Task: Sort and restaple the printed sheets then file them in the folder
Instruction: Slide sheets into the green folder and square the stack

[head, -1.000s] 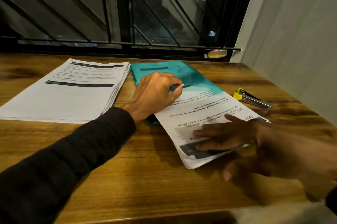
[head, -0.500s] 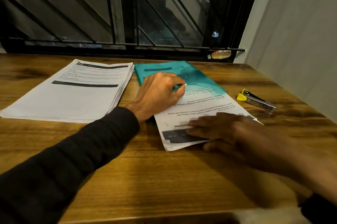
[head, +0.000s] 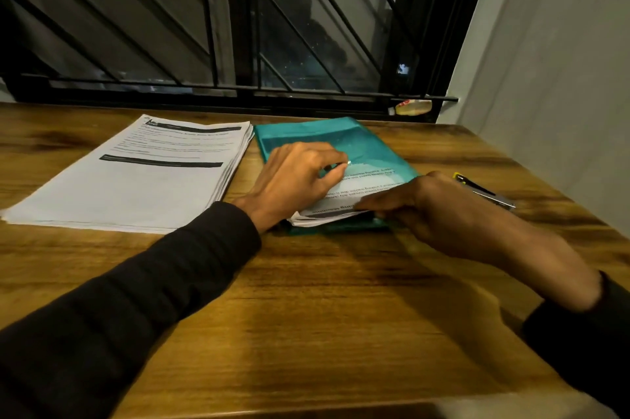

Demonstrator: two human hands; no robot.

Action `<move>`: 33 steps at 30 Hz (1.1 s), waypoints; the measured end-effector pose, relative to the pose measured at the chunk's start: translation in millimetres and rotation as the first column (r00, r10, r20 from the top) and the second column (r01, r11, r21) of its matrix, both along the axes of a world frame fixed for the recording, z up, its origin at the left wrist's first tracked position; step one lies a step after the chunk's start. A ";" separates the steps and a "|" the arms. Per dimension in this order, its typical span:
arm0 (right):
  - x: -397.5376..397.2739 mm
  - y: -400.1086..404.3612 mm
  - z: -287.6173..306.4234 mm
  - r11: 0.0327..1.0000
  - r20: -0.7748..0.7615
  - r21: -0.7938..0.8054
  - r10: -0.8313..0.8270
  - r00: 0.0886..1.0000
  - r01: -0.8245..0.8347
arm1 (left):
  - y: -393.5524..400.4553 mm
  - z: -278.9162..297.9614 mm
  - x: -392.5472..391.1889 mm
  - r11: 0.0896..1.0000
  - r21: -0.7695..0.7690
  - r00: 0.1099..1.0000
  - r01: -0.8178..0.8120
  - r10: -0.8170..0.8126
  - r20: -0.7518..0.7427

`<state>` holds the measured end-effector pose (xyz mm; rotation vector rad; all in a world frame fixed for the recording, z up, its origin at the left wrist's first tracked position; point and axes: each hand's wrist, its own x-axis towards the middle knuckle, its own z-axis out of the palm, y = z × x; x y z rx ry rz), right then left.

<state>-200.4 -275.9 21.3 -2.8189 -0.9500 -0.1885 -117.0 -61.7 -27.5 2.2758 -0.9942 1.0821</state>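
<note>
At a wooden table (head: 306, 299), our left hand (head: 293, 179) pinches the teal folder's (head: 317, 135) flap, while our right hand (head: 439, 210) grips the near edge of the printed sheets (head: 354, 190) lying half inside it. A paper stack (head: 136, 176) sits just left; a stapler (head: 487, 193) lies right, partly behind our right hand.

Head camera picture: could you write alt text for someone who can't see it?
Two hands push a set of printed sheets into a teal folder on a wooden table, the left hand holding the folder open and the right hand sliding the sheets in. A paper stack lies to the left, a stapler to the right.
</note>
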 end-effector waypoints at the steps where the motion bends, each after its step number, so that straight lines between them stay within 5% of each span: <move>1: 3.0 2.0 2.3 1.000 -0.016 -0.029 -0.001 1.000 0.001 | 0.3 0.2 -0.2 1.000 0.008 1.000 0.009 -0.009 -0.008; 15: 51.0 23.8 -18.2 0.999 -0.036 -0.031 -0.016 0.999 0.015 | 5.2 1.9 3.2 0.992 0.081 0.994 0.096 -0.092 -0.053; 21: 72.0 38.0 -22.5 0.992 -0.071 -0.014 -0.130 0.989 0.129 | 9.6 -0.1 10.5 0.995 0.103 0.983 0.008 0.011 -0.184; 27: 86.8 44.6 -27.3 0.953 -0.060 0.157 -0.253 0.965 0.260 | 38.9 19.7 13.9 0.978 -0.103 0.957 -0.180 0.150 -0.248; 33: 91.2 44.0 -28.5 0.905 -0.017 0.263 -0.344 0.939 0.336 | 93.3 43.4 23.3 0.813 -0.333 0.861 -0.477 0.356 -0.364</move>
